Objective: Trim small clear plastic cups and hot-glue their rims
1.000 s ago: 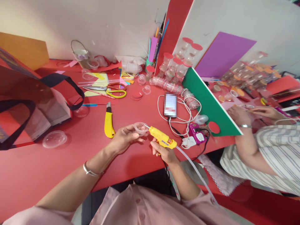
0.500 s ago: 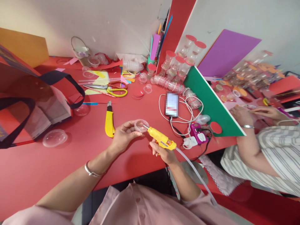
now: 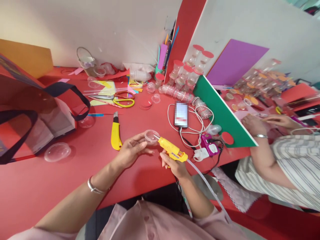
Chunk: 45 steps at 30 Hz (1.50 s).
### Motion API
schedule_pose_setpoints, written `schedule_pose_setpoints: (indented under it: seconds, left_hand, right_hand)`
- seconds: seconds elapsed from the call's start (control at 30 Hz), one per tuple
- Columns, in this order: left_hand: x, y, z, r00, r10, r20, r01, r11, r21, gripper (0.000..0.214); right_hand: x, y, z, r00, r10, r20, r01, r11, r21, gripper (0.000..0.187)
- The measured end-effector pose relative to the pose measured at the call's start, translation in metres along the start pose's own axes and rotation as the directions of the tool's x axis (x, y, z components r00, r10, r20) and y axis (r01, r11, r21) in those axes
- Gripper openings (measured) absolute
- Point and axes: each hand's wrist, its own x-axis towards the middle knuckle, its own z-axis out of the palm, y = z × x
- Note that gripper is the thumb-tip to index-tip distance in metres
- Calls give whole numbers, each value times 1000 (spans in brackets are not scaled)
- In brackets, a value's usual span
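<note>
My left hand point(image 3: 132, 149) pinches a small clear plastic cup point(image 3: 151, 135) by its side, above the red table. Wrapped round the grip of a yellow hot glue gun point(image 3: 172, 149) is my right hand point(image 3: 176, 165). The gun's metal nozzle points left and meets the right side of the cup's rim; whether it touches I cannot tell. A long translucent glue stick point(image 3: 207, 185) trails from the gun's back end. Left of my left hand lies a yellow utility knife point(image 3: 115, 133), blade out.
Scissors point(image 3: 123, 99) lie on paper scraps. A phone point(image 3: 181, 115) with white cable sits before a green divider point(image 3: 220, 110). Stacked clear cups point(image 3: 177, 93) and a purple power strip point(image 3: 210, 144) are at right, a bag point(image 3: 32, 113) at left. Beyond the divider, a co-worker's hands point(image 3: 260, 125) work.
The view has shifted slightly. My left fingers have shifted on the cup and spread a little more; the glue gun nozzle stays at its rim.
</note>
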Motion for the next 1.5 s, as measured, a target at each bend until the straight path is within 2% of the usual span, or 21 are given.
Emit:
schedule_pose_setpoints:
  seconds: [0.1,0.3,0.53,0.67,0.83,1.0,1.23,1.37,1.5]
  left_hand:
    - [1,1,-1,1000,20,-12,-20,1000,-12,46]
    - [1,0,-3,998,-13,64,17,998,-60,44]
    - [-2,3,-4,989,-83,122,94,992,-87,46]
    - [-1,2,-6,992,-77,97,86,992,-90,44]
    - [1,0,-4,997,-40,64,44,997,-66,45]
    - [2,1,0,999,47,16,-47,998,-44,46]
    - [0,-1,-3,999,8,-34,-10,998,-54,45]
    - [1,-4,-1,993,39,-112,-42,999,-31,46]
    - [5,-4,6,975,67,-213,-61,998,32,53]
  right_hand:
    - [-1,-1,-1,999,-12,49,12,1000,2,42]
    - [-1,-1,-3,998,-11,-60,15,998,68,42]
    - [1,-6,-3,1000,6,27,-6,1000,16,44]
    - [1,-5,-5,997,3,82,-3,1000,0,42]
    - [-1,-6,-5,996,-4,85,3,1000,7,40]
    - [-2,-7,-3,1000,10,4,-10,1000,13,41]
    - [-1,-4,2,999,11,45,-11,1000,-10,42]
    - [0,-4,1,999,2,46,-2,1000,-7,39]
    - [-1,-7,1,995,-13,96,16,999,-32,39]
